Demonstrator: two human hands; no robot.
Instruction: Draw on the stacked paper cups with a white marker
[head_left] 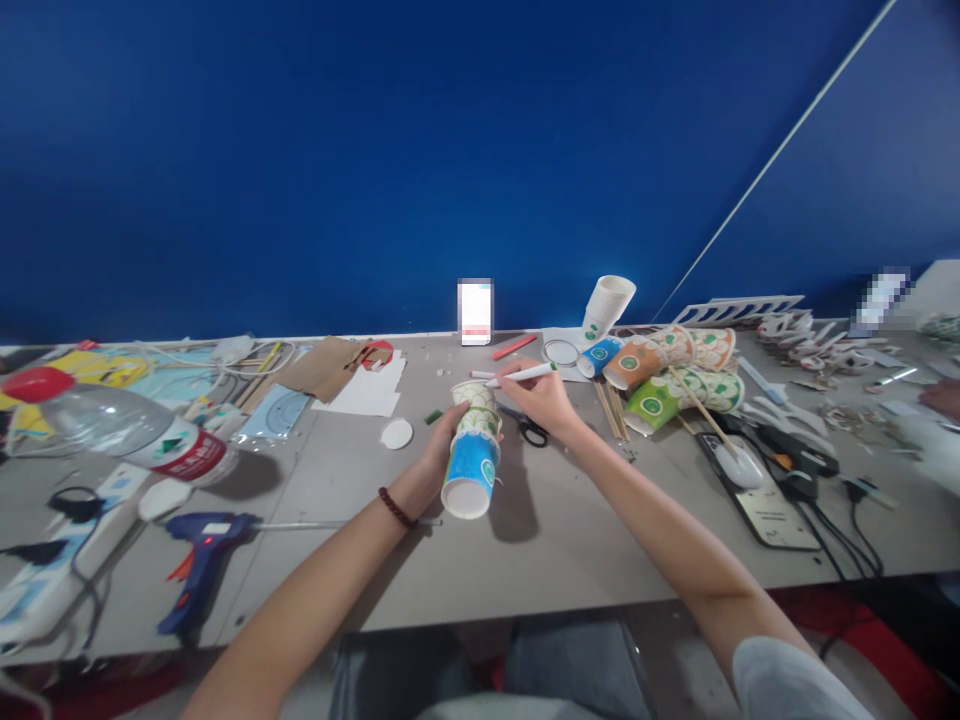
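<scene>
My left hand (445,434) is wrapped round a joined stack of paper cups (475,452), blue at the near end and pale with a green pattern at the far end. The stack is tilted, its near opening facing me. In my right hand (546,398) is a white marker (528,375) with a green end, pinched between the fingers. Its tip points left and meets or almost meets the far cup; which of the two I cannot tell. Black-handled scissors (533,432) lie on the table just under my right hand. A small green piece (433,416) rests left of the cups.
At left are a blue glue gun (206,560), a plastic bottle (161,430) and a power strip (82,550). More paper cups (660,400) lie at right, near a white cup stack (607,305). A phone (476,312) stands against the blue wall.
</scene>
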